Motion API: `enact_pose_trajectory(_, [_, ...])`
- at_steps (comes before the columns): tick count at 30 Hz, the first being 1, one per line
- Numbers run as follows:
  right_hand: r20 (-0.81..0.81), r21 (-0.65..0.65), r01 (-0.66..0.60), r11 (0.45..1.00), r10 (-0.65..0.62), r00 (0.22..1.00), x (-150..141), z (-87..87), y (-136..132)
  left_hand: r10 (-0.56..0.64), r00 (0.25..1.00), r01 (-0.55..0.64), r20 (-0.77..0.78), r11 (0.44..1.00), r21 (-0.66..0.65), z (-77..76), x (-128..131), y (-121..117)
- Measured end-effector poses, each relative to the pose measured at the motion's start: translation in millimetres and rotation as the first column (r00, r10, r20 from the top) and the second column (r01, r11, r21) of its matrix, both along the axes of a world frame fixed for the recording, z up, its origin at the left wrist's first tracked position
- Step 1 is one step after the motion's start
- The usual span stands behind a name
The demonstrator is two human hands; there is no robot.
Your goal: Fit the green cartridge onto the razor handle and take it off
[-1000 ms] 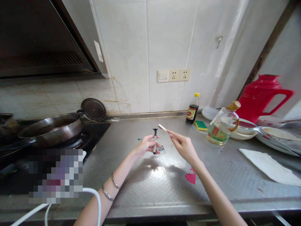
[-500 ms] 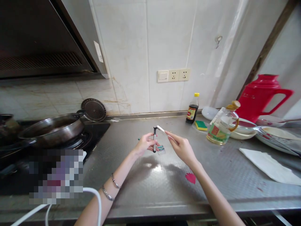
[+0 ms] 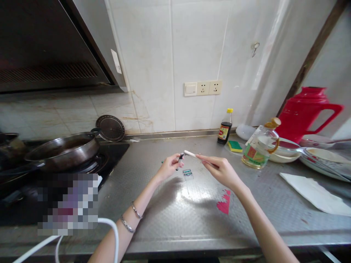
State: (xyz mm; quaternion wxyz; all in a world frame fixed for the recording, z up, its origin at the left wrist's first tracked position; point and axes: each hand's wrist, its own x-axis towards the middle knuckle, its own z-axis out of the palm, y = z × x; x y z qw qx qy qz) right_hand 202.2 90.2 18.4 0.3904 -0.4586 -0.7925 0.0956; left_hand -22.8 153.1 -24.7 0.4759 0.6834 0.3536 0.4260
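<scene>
Held upright and tilted in my left hand (image 3: 168, 168) is a small black-and-silver razor (image 3: 180, 160), its top end leaning right. My right hand (image 3: 219, 170) pinches a slim white stick (image 3: 190, 154) with a thicker end; I cannot make out its exact kind. The stick's thick end meets or lies just beside the razor's head. Below them on the counter is a clear case (image 3: 188, 173) with teal-and-grey blade cartridges. Behind my left fingers pokes a small dark green tip, mostly hidden.
A jagged pink piece (image 3: 224, 202) lies on the steel counter (image 3: 164, 226) left of my right forearm. Back right are a sauce bottle (image 3: 225, 128), sponge (image 3: 235, 146), glass oil jug (image 3: 256, 153), red flask (image 3: 304, 113) and bowls. A pan (image 3: 65, 149) sits on the left stove.
The razor has tipped from upright and shifted slightly up. The white stick now slants flatter. My right hand has moved right, uncovering more of the pink piece; the case shows more fully.
</scene>
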Motion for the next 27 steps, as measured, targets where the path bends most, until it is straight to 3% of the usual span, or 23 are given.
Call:
enact_pose_trajectory(7, [0.099,-0.042,-0.072,0.997,0.076,0.992,1.4,9.6,-6.4,-0.001,1.000,0.001,-0.003,1.000,0.014,-2.2,-2.3,2.2])
enact_pose_trajectory(17, [0.072,-0.020,-0.051,0.999,0.052,0.996,-0.6,4.5,-6.9,0.003,0.999,-0.001,-0.033,0.999,0.047,-3.7,-2.6,2.5])
enact_pose_trajectory(22, [0.096,-0.020,-0.054,0.998,0.056,0.994,-2.4,2.6,-7.0,0.070,0.992,-0.059,-0.105,0.993,0.107,-3.1,-4.3,0.4])
enact_pose_trajectory(27, [0.085,0.066,0.091,0.994,-0.097,0.992,-9.4,-4.3,-4.6,0.154,0.980,-0.146,-0.129,0.987,0.070,-3.3,-3.3,1.1])
